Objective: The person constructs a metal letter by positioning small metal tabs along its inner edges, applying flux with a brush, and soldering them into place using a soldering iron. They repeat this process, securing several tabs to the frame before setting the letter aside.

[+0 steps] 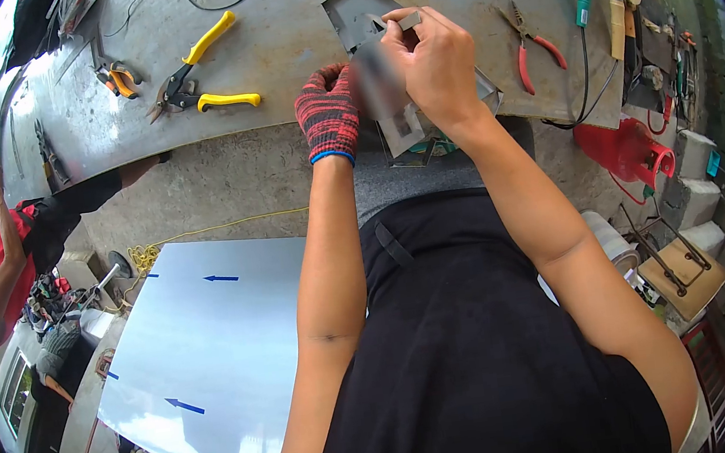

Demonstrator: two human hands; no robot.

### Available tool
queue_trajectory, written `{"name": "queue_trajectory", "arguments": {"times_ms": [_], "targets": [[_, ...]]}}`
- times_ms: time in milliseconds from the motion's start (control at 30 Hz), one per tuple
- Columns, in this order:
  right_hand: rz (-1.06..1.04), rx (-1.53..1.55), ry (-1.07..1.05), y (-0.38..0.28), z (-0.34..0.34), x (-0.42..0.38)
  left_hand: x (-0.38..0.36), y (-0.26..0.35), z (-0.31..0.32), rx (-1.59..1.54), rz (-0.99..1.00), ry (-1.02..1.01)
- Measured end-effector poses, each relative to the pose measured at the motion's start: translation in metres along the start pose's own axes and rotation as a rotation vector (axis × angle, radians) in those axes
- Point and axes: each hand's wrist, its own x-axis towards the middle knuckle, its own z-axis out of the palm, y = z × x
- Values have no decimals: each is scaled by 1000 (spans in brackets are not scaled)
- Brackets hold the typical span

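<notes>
Got a small metal piece (412,19) pinched between my bare right fingers (441,28), gloved left fingers (331,102) curled just beside, can't tell around what tbh.

The glove (331,114) has red and black stripes, the snips (179,88) yellow handles and the pliers (522,37) red ones.

Tray (354,12): dull sheet metal. Tabletop (285,41): stained metal, patchy shine. Glove (330,120): matt knit cloth. Sheet (221,325): smooth, glossy. Floor (222,185): rough concrete.
</notes>
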Motion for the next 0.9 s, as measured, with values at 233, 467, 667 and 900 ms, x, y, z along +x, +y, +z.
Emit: {"name": "queue_trajectory", "arguments": {"times_ms": [233,467,667,900], "targets": [[-36,-16,11,0,0,1,3,-2,-1,14,20,-10],[24,14,-11,-3,-1,1,3,-2,-1,20,0,-5],[-28,34,14,-1,3,4,4,-3,-1,17,12,-10],[-41,18,20,0,2,7,4,-3,-1,30,3,-9]]}}
